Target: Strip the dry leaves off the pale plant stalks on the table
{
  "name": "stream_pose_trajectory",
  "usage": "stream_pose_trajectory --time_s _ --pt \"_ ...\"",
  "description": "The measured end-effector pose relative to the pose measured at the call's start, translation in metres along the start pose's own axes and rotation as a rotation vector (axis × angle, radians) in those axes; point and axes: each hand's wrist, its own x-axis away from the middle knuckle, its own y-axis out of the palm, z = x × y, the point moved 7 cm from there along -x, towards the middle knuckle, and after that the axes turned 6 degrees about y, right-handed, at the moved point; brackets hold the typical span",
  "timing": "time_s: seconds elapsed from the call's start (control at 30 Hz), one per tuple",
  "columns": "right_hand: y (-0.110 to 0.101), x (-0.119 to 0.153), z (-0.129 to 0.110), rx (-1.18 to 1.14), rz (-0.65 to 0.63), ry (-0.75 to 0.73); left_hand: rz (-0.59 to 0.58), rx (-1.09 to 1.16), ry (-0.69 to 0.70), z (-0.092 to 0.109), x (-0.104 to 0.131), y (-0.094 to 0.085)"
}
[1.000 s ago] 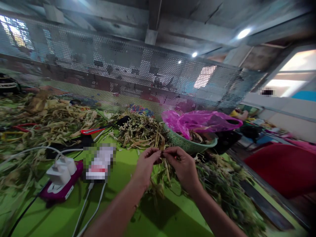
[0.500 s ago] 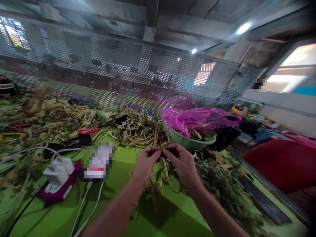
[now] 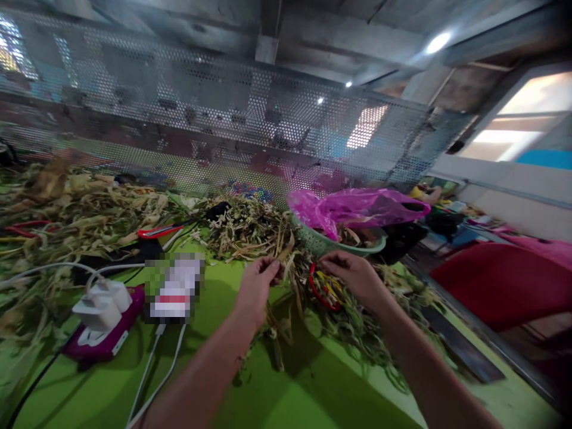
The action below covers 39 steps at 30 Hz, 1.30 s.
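Observation:
My left hand (image 3: 258,289) is closed in a pinch on a dried leaf (image 3: 286,253), pale brown and strip-like, over the green tabletop (image 3: 263,387). To its right, my right hand (image 3: 355,277) has its fingers stretched toward the left, slightly apart, with nothing visible between them. Just below those fingertips lies a curved red handle-like thing (image 3: 316,291) with yellow pieces (image 3: 330,285) beside it; I cannot make out its kind. Dried plant stalks (image 3: 254,229) are heaped behind my hands, and greener stems (image 3: 357,333) lie under my right forearm.
A green basket (image 3: 313,239) holds a pink plastic bag (image 3: 357,208). At left are a purple power strip (image 3: 107,351) with white chargers (image 3: 100,307), a phone (image 3: 176,289) on cables, a red cutter (image 3: 158,231) and more dried leaves (image 3: 102,208). A perforated metal screen (image 3: 201,119) stands behind.
My hands have come apart: the right one moved right, and the left one keeps its pinch. The red thing and yellow pieces now show beneath my right fingers.

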Motion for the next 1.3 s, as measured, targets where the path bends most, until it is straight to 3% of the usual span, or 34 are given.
stream_pose_trajectory --time_s 0.13,0.23,0.5,0.63,0.8,1.0,1.3 --pt "-0.007 -0.004 0.041 0.493 -0.124 0.02 -0.023 0.001 0.023 0.004 0.0 0.0" --pt "-0.004 -0.001 0.058 0.622 -0.143 0.061 -0.021 -0.01 0.037 0.005 -0.001 -0.002" --pt "0.014 -0.004 0.051 0.71 -0.169 0.08 -0.008 -0.058 0.044 0.003 -0.001 -0.006" --pt "0.018 -0.007 0.051 0.685 -0.186 0.106 -0.018 -0.05 0.042 0.002 -0.001 -0.006" --pt "0.006 -0.015 0.054 0.604 -0.122 0.194 -0.007 -0.046 0.028 0.001 -0.002 -0.006" --pt "-0.007 -0.016 0.045 0.345 -0.185 0.24 -0.002 -0.017 0.033 0.006 -0.001 -0.004" --pt "-0.021 0.004 0.038 -0.153 -0.221 0.287 0.031 0.05 0.036 0.008 -0.003 -0.006"
